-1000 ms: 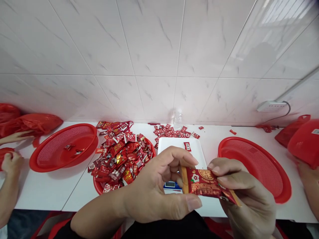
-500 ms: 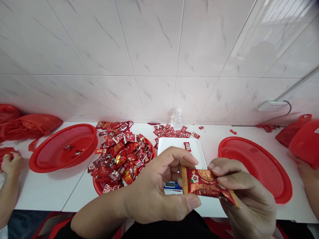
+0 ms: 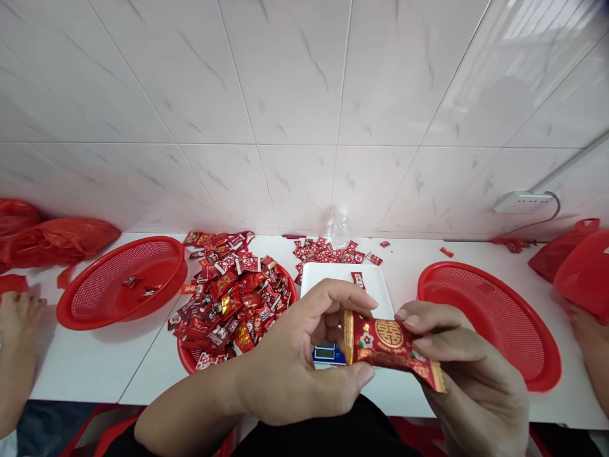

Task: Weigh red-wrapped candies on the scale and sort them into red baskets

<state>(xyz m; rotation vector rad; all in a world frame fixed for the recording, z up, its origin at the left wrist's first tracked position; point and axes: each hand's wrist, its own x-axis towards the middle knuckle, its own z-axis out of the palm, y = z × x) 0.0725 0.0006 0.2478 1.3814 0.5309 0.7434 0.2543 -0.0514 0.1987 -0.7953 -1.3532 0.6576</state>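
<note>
One red packet [image 3: 391,343], apparently under inspection, is above the scale [image 3: 316,274]'s near side: right hand [image 3: 480,374] pinching, left hand [image 3: 285,374] seemingly grasping its left end; moving it calls for a light grip.

Right of the right hand, the basket [image 3: 490,317] is perforated plastic; beyond both hands, the tiled wall [image 3: 295,82] looks smooth and glossy.

white table [image 3: 95,374], red baskets [image 3: 90,289], white scale [image 3: 326,273], small red packets [image 3: 328,255]
</note>
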